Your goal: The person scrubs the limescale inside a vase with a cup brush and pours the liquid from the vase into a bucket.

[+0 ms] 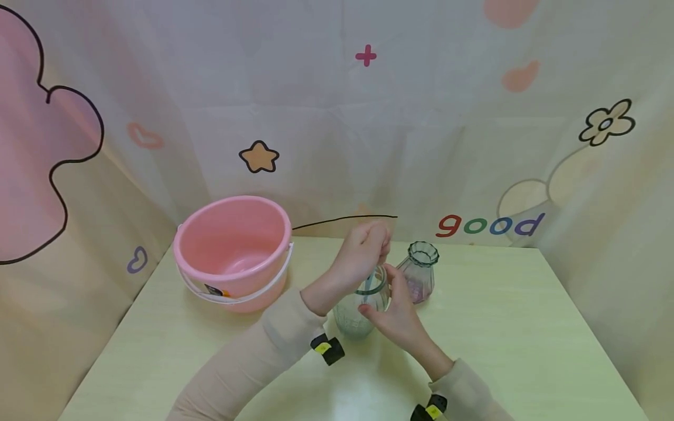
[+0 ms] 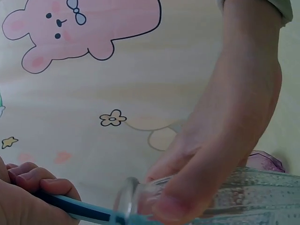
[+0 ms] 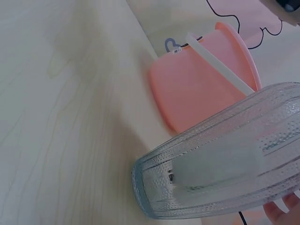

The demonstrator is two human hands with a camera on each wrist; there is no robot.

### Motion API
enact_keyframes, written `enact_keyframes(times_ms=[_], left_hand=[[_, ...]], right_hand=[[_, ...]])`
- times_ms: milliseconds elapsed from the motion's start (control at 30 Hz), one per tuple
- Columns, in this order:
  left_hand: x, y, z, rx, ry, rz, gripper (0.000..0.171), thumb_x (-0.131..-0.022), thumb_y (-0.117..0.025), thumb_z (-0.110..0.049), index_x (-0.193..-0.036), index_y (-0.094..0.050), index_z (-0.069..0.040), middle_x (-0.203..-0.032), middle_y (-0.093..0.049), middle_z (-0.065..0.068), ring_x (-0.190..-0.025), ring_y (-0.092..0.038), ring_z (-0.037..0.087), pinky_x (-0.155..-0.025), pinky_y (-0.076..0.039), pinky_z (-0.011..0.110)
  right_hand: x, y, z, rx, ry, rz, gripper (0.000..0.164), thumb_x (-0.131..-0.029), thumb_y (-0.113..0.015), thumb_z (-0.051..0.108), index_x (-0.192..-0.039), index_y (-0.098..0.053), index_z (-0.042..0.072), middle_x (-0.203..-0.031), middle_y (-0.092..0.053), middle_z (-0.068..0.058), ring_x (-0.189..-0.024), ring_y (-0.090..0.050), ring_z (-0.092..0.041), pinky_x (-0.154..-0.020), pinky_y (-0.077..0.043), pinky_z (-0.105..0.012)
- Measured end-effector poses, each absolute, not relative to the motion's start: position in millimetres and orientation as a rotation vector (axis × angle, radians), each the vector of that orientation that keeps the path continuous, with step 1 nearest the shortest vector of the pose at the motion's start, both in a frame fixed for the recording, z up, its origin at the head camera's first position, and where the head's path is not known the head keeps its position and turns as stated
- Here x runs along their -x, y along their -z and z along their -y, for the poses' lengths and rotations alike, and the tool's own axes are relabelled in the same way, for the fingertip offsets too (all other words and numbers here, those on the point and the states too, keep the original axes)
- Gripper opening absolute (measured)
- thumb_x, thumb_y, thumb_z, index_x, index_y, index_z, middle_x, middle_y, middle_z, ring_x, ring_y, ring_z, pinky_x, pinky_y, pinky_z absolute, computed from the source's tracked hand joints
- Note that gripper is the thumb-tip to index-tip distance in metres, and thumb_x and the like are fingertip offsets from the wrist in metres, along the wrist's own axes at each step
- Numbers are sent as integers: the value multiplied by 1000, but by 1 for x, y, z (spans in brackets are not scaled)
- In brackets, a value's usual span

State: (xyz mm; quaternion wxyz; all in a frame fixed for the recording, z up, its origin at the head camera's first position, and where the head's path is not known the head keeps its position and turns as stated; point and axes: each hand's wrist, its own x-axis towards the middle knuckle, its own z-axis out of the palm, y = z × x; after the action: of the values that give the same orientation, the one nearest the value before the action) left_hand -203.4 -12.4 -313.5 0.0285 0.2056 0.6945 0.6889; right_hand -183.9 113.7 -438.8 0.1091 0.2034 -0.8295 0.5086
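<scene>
My left hand (image 1: pixel 363 251) is curled into a fist above a clear glass vase (image 1: pixel 355 318). It grips a slim two-tone blue handle (image 2: pixel 89 211), seen leaving the fist in the left wrist view. The handle passes through the vase's mouth, and the tool's head cannot be made out through the ribbed glass. With thumb and fingers around the neck, my right hand (image 1: pixel 397 316) holds the vase. The right wrist view shows the vase's textured side (image 3: pixel 220 164), its base close to the tabletop.
Just behind my right hand stands a second glass vase (image 1: pixel 419 272) with a wavy rim and purplish base. To the left is a pink bucket (image 1: pixel 231 242) with a white handle. A printed curtain (image 1: pixel 337 146) hangs behind the pale wooden table (image 1: pixel 500 327).
</scene>
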Motion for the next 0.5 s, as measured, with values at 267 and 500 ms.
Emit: enact_keyframes(times_ms=[267,500], left_hand=[[203,328,13,-560,-2064,-2140,29,-92,-30,-11,-64,-35,-6,-58,-33,2,-54,-31,16,-53,-30,26],[186,306,17,-529,-2072,-2152,27,-90,-30,-9,-63,-33,-6,-58,-32,1,-54,-28,15,-55,-28,25]], right_hand=[[183,444,-107,-584,-1349,2404,75,-72,-74,32,-132,-32,16,-126,-34,-7,-114,-32,-20,-91,-34,-50],[179,442,-103,-556,-1348,2403,79,-73,-73,33,-134,-28,13,-130,-32,-10,-119,-29,-22,-96,-30,-54]])
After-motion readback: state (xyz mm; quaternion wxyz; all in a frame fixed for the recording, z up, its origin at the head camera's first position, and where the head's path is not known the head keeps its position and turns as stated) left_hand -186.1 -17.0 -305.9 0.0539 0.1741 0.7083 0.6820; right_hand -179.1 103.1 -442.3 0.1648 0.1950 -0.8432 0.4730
